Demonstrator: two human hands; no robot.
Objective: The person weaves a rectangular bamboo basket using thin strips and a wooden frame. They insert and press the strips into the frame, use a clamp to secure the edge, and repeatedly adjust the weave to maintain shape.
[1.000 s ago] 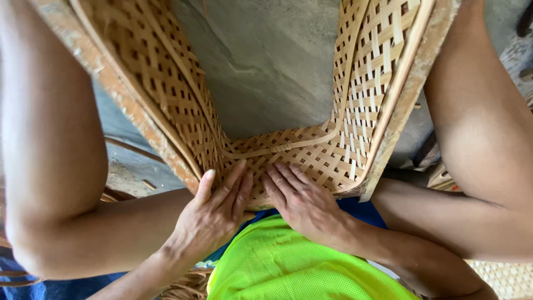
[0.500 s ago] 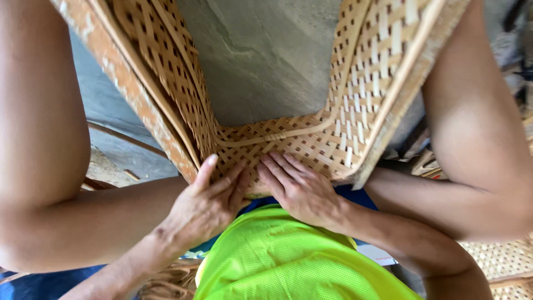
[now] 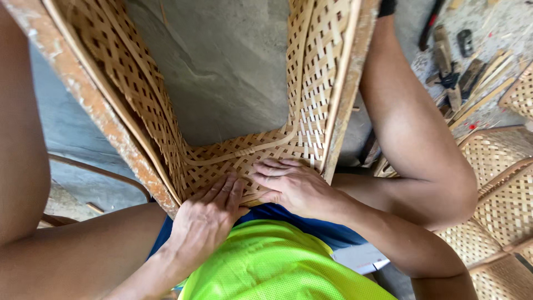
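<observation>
A woven cane panel in a worn wooden frame (image 3: 100, 128) stands between my knees, its weave (image 3: 244, 158) running along both sides and the near edge around an open middle. My left hand (image 3: 208, 219) lies flat on the near strip of weave, fingers together and pointing up. My right hand (image 3: 291, 186) presses on the same strip beside it, fingers pointing left, just inside the frame's right rail (image 3: 347, 83). Neither hand encloses anything. Below the hands are my bright yellow-green mesh shirt (image 3: 272, 266) and blue shorts (image 3: 300, 219).
Grey concrete floor (image 3: 222, 72) shows through the open middle. Hand tools and wood strips (image 3: 461, 61) lie on the floor at the upper right. Other woven cane panels (image 3: 499, 189) are stacked at the right. A curved cane piece (image 3: 94, 172) lies at the left.
The view has swung, so the frame now sits left of centre and the tools and stacked panels at the right appear. Both hands stay on the near strip, the right one slightly higher.
</observation>
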